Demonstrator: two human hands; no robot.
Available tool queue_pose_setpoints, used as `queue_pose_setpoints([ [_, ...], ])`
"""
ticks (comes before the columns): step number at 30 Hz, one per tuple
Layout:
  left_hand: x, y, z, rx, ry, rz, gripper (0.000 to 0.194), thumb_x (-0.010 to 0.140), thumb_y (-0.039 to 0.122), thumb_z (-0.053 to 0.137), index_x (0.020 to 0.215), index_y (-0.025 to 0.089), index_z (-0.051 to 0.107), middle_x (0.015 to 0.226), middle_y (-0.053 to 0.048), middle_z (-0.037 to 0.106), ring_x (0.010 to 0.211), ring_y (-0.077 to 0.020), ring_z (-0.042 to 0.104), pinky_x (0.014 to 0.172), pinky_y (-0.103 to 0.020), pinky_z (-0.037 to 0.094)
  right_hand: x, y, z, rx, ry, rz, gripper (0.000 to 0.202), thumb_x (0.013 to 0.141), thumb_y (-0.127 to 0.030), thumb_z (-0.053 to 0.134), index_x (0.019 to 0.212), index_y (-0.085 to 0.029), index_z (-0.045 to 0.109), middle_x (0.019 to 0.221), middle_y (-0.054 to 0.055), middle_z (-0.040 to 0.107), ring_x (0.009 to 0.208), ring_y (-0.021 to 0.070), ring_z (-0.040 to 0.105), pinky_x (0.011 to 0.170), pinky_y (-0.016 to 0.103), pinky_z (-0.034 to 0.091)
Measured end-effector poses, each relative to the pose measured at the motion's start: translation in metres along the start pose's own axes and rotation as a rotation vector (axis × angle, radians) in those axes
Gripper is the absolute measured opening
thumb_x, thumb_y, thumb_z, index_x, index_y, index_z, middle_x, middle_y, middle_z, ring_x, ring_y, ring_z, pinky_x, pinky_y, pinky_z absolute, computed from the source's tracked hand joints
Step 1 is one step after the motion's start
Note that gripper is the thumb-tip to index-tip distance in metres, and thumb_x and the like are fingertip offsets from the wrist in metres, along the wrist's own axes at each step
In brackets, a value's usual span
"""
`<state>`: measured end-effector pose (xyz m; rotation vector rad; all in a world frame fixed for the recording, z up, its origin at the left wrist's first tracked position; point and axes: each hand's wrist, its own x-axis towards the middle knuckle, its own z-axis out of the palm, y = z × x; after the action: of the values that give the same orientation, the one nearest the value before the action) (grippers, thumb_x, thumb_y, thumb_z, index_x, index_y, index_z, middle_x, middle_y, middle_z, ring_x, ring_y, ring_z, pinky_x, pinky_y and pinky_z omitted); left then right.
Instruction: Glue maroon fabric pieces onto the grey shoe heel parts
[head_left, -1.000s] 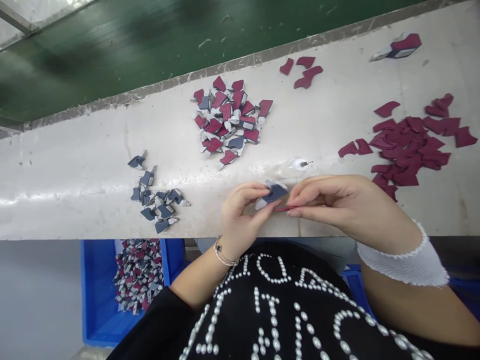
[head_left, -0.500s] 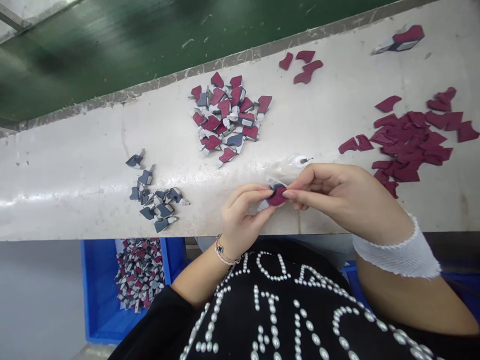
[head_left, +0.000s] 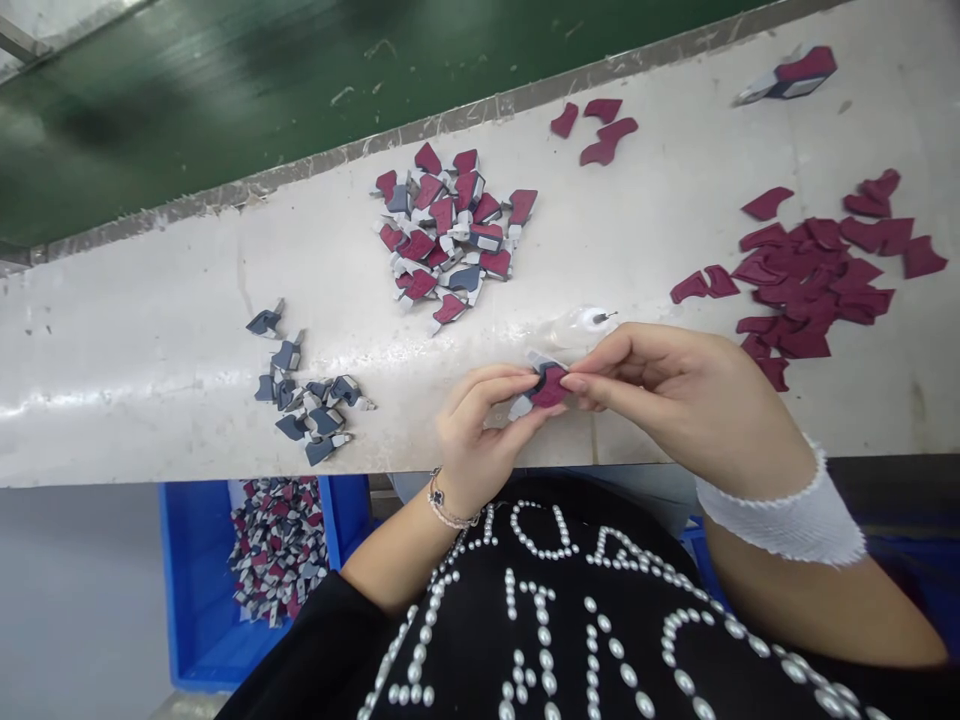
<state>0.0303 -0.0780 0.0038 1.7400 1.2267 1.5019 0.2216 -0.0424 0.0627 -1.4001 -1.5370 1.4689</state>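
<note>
The maroon pad (head_left: pixel 552 386), edge-on to the tabletop (head_left: pixel 645 220) a second ago, now lies flat against the grey-and-navy part (head_left: pixel 520 407), so the two sit together. The left hand (head_left: pixel 480 435) pinches the part; the right hand (head_left: pixel 679 400) pinches the pad's edge. Loose pads (head_left: pixel 814 290) lie toward two o'clock, pad-topped parts (head_left: pixel 442 215) toward eleven.

Tabletop (head_left: pixel 630 230): pale, smooth, semi-glossy with streaked reflections, scuffed along far edge. Maroon pieces (head_left: pixel 806 285): matt, rubbery or plastic-looking, smooth. Grey-and-navy parts (head_left: pixel 322 418): hard plastic look, low sheen. Blue bin (head_left: pixel 199 600): smooth plastic, slightly shiny. Wristband (head_left: pixel 795 515): white ribbed cloth. Black top (head_left: pixel 480 610): matt cloth, glossy pearl-like beads. Green surface (head_left: pixel 247 100): smooth, blurry sheen, scratched.
</note>
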Motion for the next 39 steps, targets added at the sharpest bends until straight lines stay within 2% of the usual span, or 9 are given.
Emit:
queue_pose_setpoints([
  [6, 0.0, 0.002, 0.0, -0.019, 0.003, -0.012, 0.037, 0.079, 0.014, 0.086, 0.113, 0.02, 0.072, 0.105, -0.004, 0.074, 0.1, -0.0143, 0.073, 0.088, -0.027, 0.065, -0.004, -0.004, 0.001, -0.089, 0.057, -0.059, 0.016, 0.092, -0.04, 0.075, 0.087, -0.026, 0.077, 0.082, -0.002, 0.075, 0.071, 0.0139, 0.071, 0.064, 0.027, 0.056],
  [11, -0.002, 0.002, 0.0, -0.057, -0.002, -0.083, 0.038, 0.078, 0.014, 0.086, 0.113, 0.02, 0.073, 0.106, -0.004, 0.075, 0.1, -0.0135, 0.073, 0.082, -0.022, 0.064, -0.009, -0.009, 0.0, -0.205, 0.092, -0.17, 0.009, 0.095, -0.036, 0.073, 0.089, -0.03, 0.077, 0.084, -0.006, 0.075, 0.073, 0.011, 0.068, 0.064, 0.024, 0.055],
  [14, -0.003, 0.003, 0.0, -0.062, -0.004, -0.088, 0.038, 0.078, 0.015, 0.086, 0.113, 0.02, 0.073, 0.106, -0.004, 0.075, 0.1, -0.0143, 0.073, 0.082, -0.024, 0.065, -0.009, -0.009, 0.001, -0.225, 0.094, -0.184, 0.009, 0.095, -0.034, 0.073, 0.089, -0.029, 0.077, 0.085, -0.007, 0.075, 0.073, 0.0095, 0.068, 0.064, 0.022, 0.053],
  [18, -0.002, 0.003, -0.001, -0.03, 0.001, -0.038, 0.037, 0.078, 0.014, 0.086, 0.112, 0.02, 0.072, 0.106, -0.005, 0.075, 0.101, -0.0147, 0.073, 0.086, -0.027, 0.065, -0.005, -0.007, 0.001, -0.21, 0.052, -0.167, 0.009, 0.094, -0.032, 0.074, 0.087, -0.028, 0.075, 0.081, -0.008, 0.074, 0.07, 0.0084, 0.066, 0.062, 0.022, 0.051],
  [23, 0.0, 0.004, -0.002, -0.008, -0.005, -0.009, 0.037, 0.079, 0.014, 0.086, 0.112, 0.021, 0.072, 0.104, -0.004, 0.076, 0.099, -0.0146, 0.074, 0.085, -0.028, 0.066, 0.002, -0.004, -0.003, -0.169, 0.003, -0.122, 0.015, 0.093, -0.037, 0.074, 0.083, -0.027, 0.075, 0.08, -0.004, 0.074, 0.07, 0.0126, 0.067, 0.062, 0.028, 0.052],
  [28, 0.003, 0.003, -0.004, -0.018, -0.026, -0.003, 0.036, 0.078, 0.013, 0.086, 0.111, 0.019, 0.072, 0.104, -0.005, 0.076, 0.098, -0.0148, 0.075, 0.086, -0.028, 0.066, 0.008, -0.004, -0.008, -0.101, -0.055, -0.075, 0.018, 0.089, -0.04, 0.078, 0.102, -0.028, 0.075, 0.083, -0.003, 0.075, 0.075, 0.0163, 0.071, 0.069, 0.03, 0.058],
  [32, 0.004, 0.002, -0.006, -0.013, -0.03, 0.011, 0.036, 0.077, 0.013, 0.087, 0.11, 0.019, 0.073, 0.104, -0.005, 0.077, 0.098, -0.0149, 0.075, 0.086, -0.028, 0.066, 0.01, -0.006, -0.008, -0.06, -0.076, -0.055, 0.011, 0.089, -0.038, 0.077, 0.091, -0.028, 0.078, 0.085, 0.0, 0.075, 0.075, 0.0184, 0.07, 0.068, 0.033, 0.058],
  [39, 0.002, -0.001, -0.007, -0.023, -0.043, -0.001, 0.039, 0.077, 0.01, 0.086, 0.113, 0.021, 0.073, 0.105, -0.004, 0.077, 0.099, -0.0154, 0.075, 0.087, -0.029, 0.066, 0.01, -0.006, -0.004, -0.026, -0.065, -0.047, 0.008, 0.09, -0.037, 0.076, 0.088, -0.03, 0.078, 0.083, -0.001, 0.075, 0.073, 0.0179, 0.068, 0.065, 0.034, 0.057],
])
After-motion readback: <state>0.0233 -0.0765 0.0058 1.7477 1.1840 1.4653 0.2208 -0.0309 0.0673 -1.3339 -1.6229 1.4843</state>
